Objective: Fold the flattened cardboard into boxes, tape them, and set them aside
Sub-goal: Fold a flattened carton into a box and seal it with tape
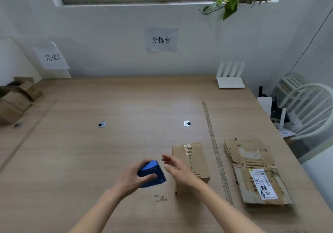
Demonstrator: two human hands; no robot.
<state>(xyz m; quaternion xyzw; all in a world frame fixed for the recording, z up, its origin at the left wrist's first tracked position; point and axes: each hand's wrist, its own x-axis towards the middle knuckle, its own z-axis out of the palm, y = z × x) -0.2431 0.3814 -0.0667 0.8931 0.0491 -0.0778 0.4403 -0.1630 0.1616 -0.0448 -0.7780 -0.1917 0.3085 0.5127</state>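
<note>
Left hand [134,176] gripped a blue tape dispenser [152,174]; the right hand [177,168], fingers spread and empty, hovered against the folded box [191,160] on the bench [108,151]. It looked light, stiff, crushable; best held by its side walls.

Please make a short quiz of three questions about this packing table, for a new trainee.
1. True or false: the left hand holds the blue tape dispenser in its grip.
2. Where does the stack of flattened cardboard lie?
A. right of the folded box
B. left of it
C. on top of it
3. Fill in: the right hand is ____ and holds nothing.

Key: 1 true; 2 A; 3 open
</note>
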